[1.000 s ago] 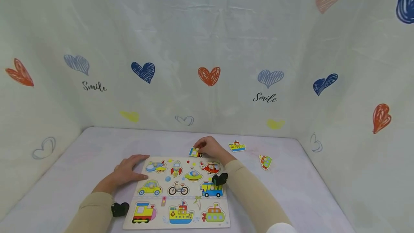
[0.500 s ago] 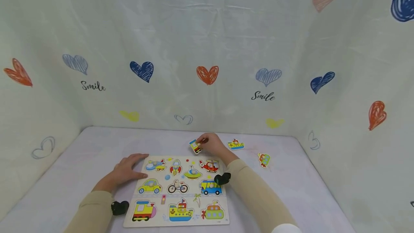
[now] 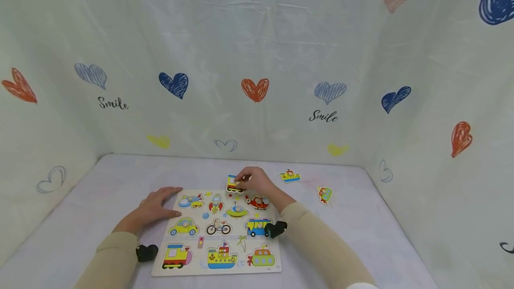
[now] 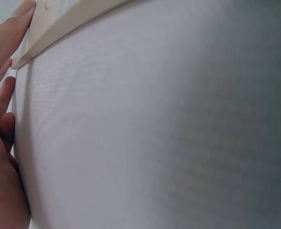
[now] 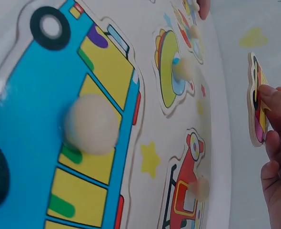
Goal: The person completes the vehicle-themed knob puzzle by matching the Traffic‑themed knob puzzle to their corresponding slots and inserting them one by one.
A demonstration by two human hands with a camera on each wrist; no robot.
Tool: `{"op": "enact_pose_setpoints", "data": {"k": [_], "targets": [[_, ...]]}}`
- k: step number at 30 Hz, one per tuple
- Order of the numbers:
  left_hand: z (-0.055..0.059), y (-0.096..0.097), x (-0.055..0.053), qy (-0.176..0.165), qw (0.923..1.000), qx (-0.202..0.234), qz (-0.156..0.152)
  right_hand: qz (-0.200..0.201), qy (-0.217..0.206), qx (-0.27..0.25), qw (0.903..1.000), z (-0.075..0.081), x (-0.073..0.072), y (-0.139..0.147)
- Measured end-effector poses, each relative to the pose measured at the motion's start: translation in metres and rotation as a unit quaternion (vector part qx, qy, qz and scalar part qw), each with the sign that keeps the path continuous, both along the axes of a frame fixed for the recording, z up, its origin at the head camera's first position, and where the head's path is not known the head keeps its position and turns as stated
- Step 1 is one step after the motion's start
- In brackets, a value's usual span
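Note:
My right hand (image 3: 259,183) pinches a train puzzle piece (image 3: 231,183) above the far edge of a wooden puzzle board (image 3: 222,239). In the right wrist view the train piece (image 5: 255,102) is held on edge, thumb and fingers at its face. My left hand (image 3: 152,208) rests at the board's upper left edge with fingers spread, the thumb over the edge. Knobbed pieces such as a bus (image 5: 45,95), a flying saucer (image 5: 168,67) and a helicopter (image 5: 184,191) sit in the board. Its lowest row bears pictures of a train (image 3: 175,256), a ship (image 3: 222,258) and a submarine (image 3: 262,258).
A loose ship piece (image 3: 290,176) and a tilted submarine piece (image 3: 324,194) lie on the white-covered table (image 3: 345,244), right of the right hand. Behind stands a pale curtain (image 3: 217,48) printed with hearts. Each wrist wears a black device (image 3: 147,253).
My right hand has lifted the train piece from the table behind the board and carried it slightly left and nearer the board. My left hand stays at the board's edge.

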State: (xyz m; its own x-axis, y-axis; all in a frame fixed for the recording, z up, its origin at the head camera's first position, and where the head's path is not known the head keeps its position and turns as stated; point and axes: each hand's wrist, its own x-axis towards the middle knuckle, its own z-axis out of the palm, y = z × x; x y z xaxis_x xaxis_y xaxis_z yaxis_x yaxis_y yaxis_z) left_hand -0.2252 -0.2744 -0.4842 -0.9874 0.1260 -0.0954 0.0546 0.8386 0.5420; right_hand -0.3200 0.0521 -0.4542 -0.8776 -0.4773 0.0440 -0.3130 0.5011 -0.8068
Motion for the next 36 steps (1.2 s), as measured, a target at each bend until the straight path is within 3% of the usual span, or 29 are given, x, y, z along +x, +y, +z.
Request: {"op": "enact_pose_setpoints", "data": {"k": [8,16,29,36], "targets": [[0.002,0.001,0.002,0.0,1.0,0.005,0.001,0.038,-0.015,-0.015,0.9991,-0.001,0.022,-0.01],[0.002,0.001,0.001,-0.004,1.0,0.006,0.004,0.082,0.007,0.001,0.9966,-0.002,0.039,-0.021],[-0.003,0.0,-0.001,-0.003,1.0,0.004,0.006,0.178,0.032,0.007,0.9835,-0.007,0.069,-0.049],[-0.001,0.0,-0.002,-0.002,1.0,-0.004,0.006,0.227,0.015,0.013,0.9737,-0.009,0.084,-0.064]]}}
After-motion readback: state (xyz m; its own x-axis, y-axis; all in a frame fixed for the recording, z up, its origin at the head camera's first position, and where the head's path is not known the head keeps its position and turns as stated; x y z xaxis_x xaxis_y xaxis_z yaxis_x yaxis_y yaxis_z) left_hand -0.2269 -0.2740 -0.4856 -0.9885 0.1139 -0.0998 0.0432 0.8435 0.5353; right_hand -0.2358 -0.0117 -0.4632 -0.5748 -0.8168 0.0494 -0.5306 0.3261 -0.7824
